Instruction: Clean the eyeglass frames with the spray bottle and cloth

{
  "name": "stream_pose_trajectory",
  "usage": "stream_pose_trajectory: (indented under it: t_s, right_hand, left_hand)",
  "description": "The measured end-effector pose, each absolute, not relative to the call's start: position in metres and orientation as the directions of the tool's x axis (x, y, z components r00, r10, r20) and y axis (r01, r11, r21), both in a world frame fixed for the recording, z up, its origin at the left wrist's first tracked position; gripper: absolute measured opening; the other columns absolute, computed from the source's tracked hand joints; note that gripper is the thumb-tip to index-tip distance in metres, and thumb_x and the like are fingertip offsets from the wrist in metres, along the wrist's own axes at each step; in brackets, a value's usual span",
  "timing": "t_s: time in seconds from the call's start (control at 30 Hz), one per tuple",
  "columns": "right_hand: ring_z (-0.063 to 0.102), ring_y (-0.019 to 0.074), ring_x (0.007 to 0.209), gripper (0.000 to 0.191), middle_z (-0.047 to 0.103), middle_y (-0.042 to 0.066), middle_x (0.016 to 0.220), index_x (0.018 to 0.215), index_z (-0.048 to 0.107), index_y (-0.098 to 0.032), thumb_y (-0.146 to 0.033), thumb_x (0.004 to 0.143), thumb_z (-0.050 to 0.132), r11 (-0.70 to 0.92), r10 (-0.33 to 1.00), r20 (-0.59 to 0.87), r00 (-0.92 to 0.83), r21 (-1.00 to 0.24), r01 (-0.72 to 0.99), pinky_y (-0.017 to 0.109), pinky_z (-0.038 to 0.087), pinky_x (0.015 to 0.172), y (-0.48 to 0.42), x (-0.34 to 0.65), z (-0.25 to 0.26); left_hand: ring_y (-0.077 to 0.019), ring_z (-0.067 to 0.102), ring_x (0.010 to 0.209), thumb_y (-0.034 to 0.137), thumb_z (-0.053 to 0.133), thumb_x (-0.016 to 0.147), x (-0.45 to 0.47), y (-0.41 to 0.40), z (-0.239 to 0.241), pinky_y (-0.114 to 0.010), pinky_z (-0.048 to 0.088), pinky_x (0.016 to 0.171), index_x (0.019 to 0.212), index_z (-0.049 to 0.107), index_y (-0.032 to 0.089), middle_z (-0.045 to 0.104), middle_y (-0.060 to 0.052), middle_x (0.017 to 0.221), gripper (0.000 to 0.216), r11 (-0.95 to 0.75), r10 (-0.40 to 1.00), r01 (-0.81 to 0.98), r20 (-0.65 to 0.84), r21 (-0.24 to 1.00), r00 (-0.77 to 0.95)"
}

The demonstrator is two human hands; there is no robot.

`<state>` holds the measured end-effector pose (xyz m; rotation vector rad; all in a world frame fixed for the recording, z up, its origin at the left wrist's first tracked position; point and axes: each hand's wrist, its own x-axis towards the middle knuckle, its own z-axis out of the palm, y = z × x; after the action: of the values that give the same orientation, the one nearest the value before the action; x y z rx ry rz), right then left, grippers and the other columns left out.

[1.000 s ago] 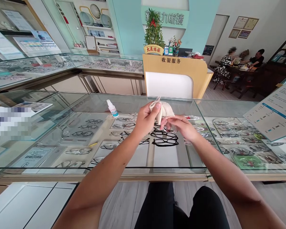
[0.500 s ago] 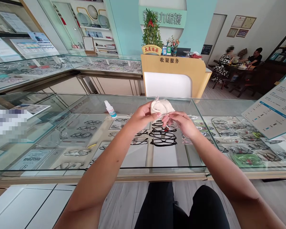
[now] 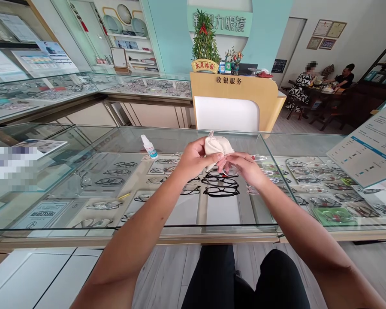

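Above the glass counter, my left hand (image 3: 194, 159) is closed on a cream cloth (image 3: 216, 146) with a zigzag edge, its thumb pressing on the front. The cloth is folded over part of a pair of eyeglasses (image 3: 225, 173); only a bit of their thin, pale rim shows below the fingers. My right hand (image 3: 247, 166) pinches the eyeglasses close against the cloth, fingertips beside the left thumb. How much of the eyeglasses lies inside the cloth is hidden. A white spray bottle (image 3: 149, 146) with a blue label stands on the counter left of my hands.
Under the glass counter top (image 3: 180, 231) lie rows of spectacles, including black frames (image 3: 221, 191). A printed sign (image 3: 369, 141) stands at the right, papers (image 3: 45, 146) at the left. Beyond is a wooden cashier desk (image 3: 265, 98). Two people sit at a far table.
The cloth has folded forward over the lens that showed in front of it, and my left thumb has shifted slightly right. My right hand stays almost in place.
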<state>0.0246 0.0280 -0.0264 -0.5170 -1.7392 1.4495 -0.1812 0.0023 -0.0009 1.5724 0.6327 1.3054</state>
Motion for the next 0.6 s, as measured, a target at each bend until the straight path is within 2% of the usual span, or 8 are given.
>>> stream_pose_trajectory:
  t_s: [0.17, 0.3, 0.47, 0.6]
  right_hand:
    - [0.061, 0.0202, 0.079, 0.034, 0.082, 0.006, 0.089, 0.093, 0.086, -0.021, -0.047, 0.102, 0.066, 0.266, 0.713, 0.308, -0.630, -0.950, -0.164, 0.036, 0.050, 0.079, 0.024, 0.023, -0.025]
    - [0.061, 0.0199, 0.080, 0.034, 0.081, 0.006, 0.089, 0.092, 0.085, -0.021, -0.046, 0.104, 0.065, 0.263, 0.698, 0.309, -0.645, -0.950, -0.170, 0.036, 0.049, 0.081, 0.020, 0.021, -0.023]
    - [0.059, 0.0202, 0.078, 0.036, 0.081, 0.005, 0.084, 0.089, 0.085, -0.021, -0.050, 0.101, 0.067, 0.269, 0.719, 0.317, -0.618, -0.948, -0.172, 0.036, 0.049, 0.080, 0.020, 0.021, -0.022]
    - [0.061, 0.0201, 0.078, 0.033, 0.082, 0.005, 0.087, 0.087, 0.085, -0.023, -0.049, 0.099, 0.068, 0.281, 0.746, 0.335, -0.576, -0.942, -0.184, 0.036, 0.050, 0.078, 0.023, 0.022, -0.019]
  left_hand:
    - [-0.0174, 0.065, 0.048, 0.054, 0.097, 0.082, -0.177, 0.000, -0.006, -0.033, 0.054, 0.052, 0.094, 0.066, 0.020, 0.069, 0.002, 0.063, 0.047, -0.430, 0.875, -0.136, 0.449, 0.892, 0.182]
    - [-0.0149, 0.059, 0.045, 0.063, 0.089, 0.089, -0.172, -0.004, -0.007, -0.032, 0.049, 0.050, 0.088, 0.065, 0.021, 0.064, 0.003, 0.059, 0.048, -0.485, 0.864, -0.106, 0.494, 0.868, 0.097]
    - [-0.0134, 0.053, 0.055, 0.071, 0.075, 0.098, -0.179, 0.004, -0.010, -0.031, 0.044, 0.056, 0.073, 0.060, 0.021, 0.057, 0.001, 0.062, 0.057, -0.544, 0.838, -0.030, 0.545, 0.838, 0.027]
    - [-0.0152, 0.059, 0.069, 0.070, 0.079, 0.095, -0.186, 0.016, -0.015, -0.031, 0.048, 0.067, 0.080, 0.070, 0.019, 0.065, -0.001, 0.074, 0.054, -0.478, 0.869, -0.113, 0.488, 0.871, 0.086]
